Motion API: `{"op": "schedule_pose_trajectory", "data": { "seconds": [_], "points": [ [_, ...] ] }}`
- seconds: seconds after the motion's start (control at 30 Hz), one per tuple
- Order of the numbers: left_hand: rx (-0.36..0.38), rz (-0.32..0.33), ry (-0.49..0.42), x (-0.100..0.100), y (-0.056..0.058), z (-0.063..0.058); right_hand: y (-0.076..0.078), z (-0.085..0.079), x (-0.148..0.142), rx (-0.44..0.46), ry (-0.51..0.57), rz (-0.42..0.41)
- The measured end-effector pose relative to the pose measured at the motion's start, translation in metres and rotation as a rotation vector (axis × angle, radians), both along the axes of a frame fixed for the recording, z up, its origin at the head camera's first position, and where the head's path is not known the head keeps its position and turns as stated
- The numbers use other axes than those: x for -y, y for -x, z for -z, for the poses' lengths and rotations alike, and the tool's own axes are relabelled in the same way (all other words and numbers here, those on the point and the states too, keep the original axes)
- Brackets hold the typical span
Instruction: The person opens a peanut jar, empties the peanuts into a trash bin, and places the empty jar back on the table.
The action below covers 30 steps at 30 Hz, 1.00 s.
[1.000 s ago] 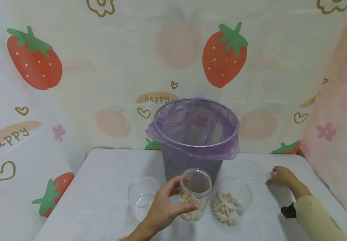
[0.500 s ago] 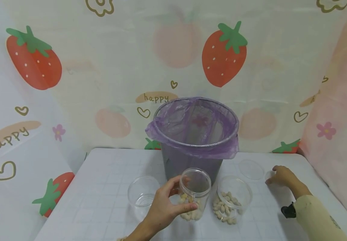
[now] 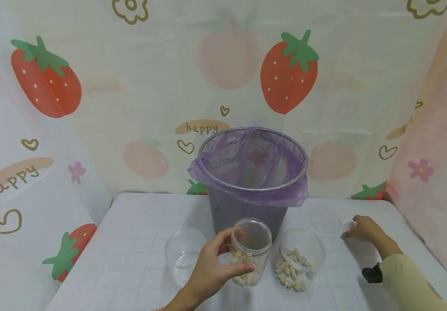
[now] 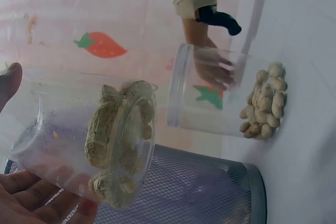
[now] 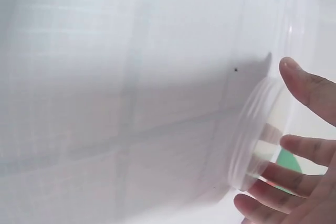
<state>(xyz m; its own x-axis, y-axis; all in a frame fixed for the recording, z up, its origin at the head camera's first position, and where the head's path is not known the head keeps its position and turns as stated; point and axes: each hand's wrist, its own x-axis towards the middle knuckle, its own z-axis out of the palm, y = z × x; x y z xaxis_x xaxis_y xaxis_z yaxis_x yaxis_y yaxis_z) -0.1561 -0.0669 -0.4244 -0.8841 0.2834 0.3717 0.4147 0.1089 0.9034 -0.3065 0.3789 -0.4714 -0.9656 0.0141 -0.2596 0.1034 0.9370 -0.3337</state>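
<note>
My left hand [image 3: 217,263] holds a clear plastic jar [image 3: 251,235] in front of the bin, thumb on one side and fingers on the other. Peanuts [image 4: 102,135] lie in its bottom, and the jar's top has no lid on. Over on the right, my right hand [image 3: 367,231] rests by a small clear lid [image 5: 257,135] on the table; its fingers are spread along the lid's edge, with the thumb apart. Between the hands stands a second clear jar [image 3: 310,246], with more peanuts [image 3: 293,270] in its bottom.
A mesh bin [image 3: 231,211] with a purple bag [image 3: 278,196] over its rim stands behind the jars. To the left is another clear jar [image 3: 184,250] with no peanuts visible. A flat clear lid [image 3: 324,219] lies on the white table [image 3: 142,233] near my right hand.
</note>
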Motion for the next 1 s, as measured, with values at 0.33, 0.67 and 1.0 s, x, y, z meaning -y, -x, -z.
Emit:
{"op": "schedule_pose_trajectory", "data": {
  "seconds": [0.33, 0.67, 1.0],
  "points": [
    [-0.051, 0.004, 0.001, 0.000, 0.001, 0.000, 0.004, -0.025, -0.004, -0.147, -0.007, -0.107],
    [-0.022, 0.004, 0.008, 0.001, 0.002, 0.000, 0.003, -0.050, -0.001, -0.267, 0.083, -0.118],
    [0.003, -0.003, 0.010, 0.000, 0.000, 0.001, 0.001, -0.086, 0.020, -0.256, 0.209, -0.099]
  ]
}}
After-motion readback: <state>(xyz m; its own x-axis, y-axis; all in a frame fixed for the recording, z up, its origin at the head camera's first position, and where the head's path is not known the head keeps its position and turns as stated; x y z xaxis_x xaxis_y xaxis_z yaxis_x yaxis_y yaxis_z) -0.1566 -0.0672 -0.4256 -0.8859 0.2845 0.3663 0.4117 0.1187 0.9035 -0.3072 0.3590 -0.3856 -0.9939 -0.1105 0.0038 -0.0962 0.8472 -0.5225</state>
